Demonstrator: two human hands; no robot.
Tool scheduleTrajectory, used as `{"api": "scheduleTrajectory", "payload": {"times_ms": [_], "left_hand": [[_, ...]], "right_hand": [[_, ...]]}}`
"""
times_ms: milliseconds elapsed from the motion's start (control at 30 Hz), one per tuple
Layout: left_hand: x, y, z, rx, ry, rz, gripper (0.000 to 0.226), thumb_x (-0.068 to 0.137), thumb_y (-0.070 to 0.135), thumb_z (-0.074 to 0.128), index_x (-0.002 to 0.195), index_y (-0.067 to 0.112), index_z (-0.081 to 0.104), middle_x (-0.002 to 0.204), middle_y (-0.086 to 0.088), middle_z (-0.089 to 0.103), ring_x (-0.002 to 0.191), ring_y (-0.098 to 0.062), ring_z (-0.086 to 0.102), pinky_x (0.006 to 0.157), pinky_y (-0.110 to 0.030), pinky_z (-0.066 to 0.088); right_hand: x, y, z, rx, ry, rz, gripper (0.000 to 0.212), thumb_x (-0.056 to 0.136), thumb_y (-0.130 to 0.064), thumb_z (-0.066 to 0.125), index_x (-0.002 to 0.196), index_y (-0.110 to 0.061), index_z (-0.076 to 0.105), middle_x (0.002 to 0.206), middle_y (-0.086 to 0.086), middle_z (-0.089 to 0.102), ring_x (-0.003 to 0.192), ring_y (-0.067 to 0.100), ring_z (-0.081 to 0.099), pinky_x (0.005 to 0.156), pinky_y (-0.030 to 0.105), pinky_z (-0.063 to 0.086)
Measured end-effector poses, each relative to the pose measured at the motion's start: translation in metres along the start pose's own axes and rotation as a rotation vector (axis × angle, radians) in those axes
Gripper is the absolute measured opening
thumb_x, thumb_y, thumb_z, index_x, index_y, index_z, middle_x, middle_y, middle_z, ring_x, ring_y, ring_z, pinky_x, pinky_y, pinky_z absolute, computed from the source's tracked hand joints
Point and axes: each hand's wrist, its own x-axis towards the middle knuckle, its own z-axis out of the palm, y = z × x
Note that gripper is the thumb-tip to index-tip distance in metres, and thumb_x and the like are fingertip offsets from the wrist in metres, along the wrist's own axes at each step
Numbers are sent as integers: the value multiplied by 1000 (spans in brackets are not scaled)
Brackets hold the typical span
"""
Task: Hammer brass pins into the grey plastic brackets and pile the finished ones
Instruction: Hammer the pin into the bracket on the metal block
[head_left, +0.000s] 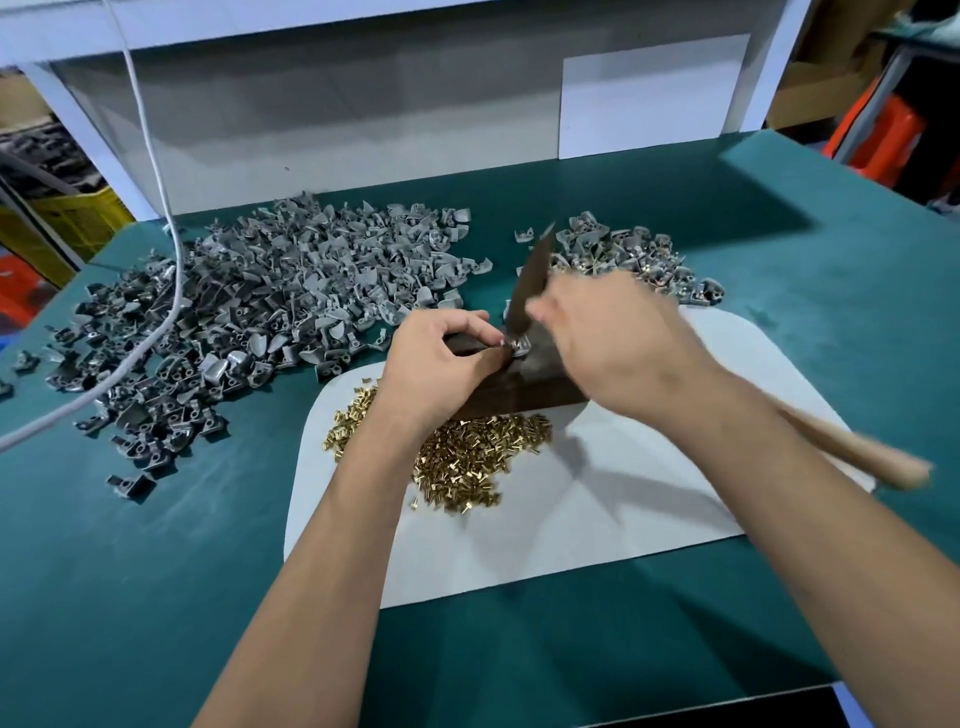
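My left hand (447, 358) pinches one grey bracket (519, 347) on top of the dark block (519, 387), with fingertips close around it so that it cannot jump when the blow comes. I keep it on the block because the block is hard and gives a firm base under the pin. My right hand (618, 343) is wrapped around the hammer — the wooden handle (857, 452) goes out to the near right and the dark head (530, 280) stands just above the bracket. The hand and hammer are blurred, so I judge this is the middle of a strike.

The brass pins (467, 452) lie in a loose heap on the white mat (597, 530), just near of the block, where my left hand can take the next one quickly. The large pile of unworked brackets (249, 312) spreads on the left of the green table (130, 597). The smaller pile (628, 260) at the far right shows brass spots — I think these are the finished ones. A white cable (156, 171) hangs across the left pile.
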Motion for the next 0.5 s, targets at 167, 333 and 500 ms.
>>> {"api": "scheduleTrajectory", "payload": {"times_ms": [167, 333, 500], "left_hand": [[-1, 2, 0, 9, -3, -27, 11, 80, 5, 83, 81, 15, 80, 115, -5, 73, 114, -3, 65, 109, -35, 49], [1, 3, 2, 13, -7, -24, 12, 80, 5, 84, 80, 16, 80, 114, -5, 73, 114, -2, 65, 107, -34, 49], [1, 2, -1, 23, 4, -10, 12, 80, 8, 84, 79, 20, 79, 112, -1, 73, 113, -1, 65, 108, -33, 49]], "right_hand": [[7, 5, -14, -166, -53, -12, 26, 106, -44, 38, 88, -27, 46, 73, 0, 45, 72, 33, 46, 64, 36, 33], [2, -1, -2, -17, -60, 44, 27, 108, -40, 36, 97, -22, 53, 83, 8, 60, 73, 32, 50, 66, 37, 39], [6, 0, -15, -146, -25, 19, 27, 107, -43, 38, 90, -25, 48, 72, 0, 44, 71, 33, 44, 65, 36, 34]]}}
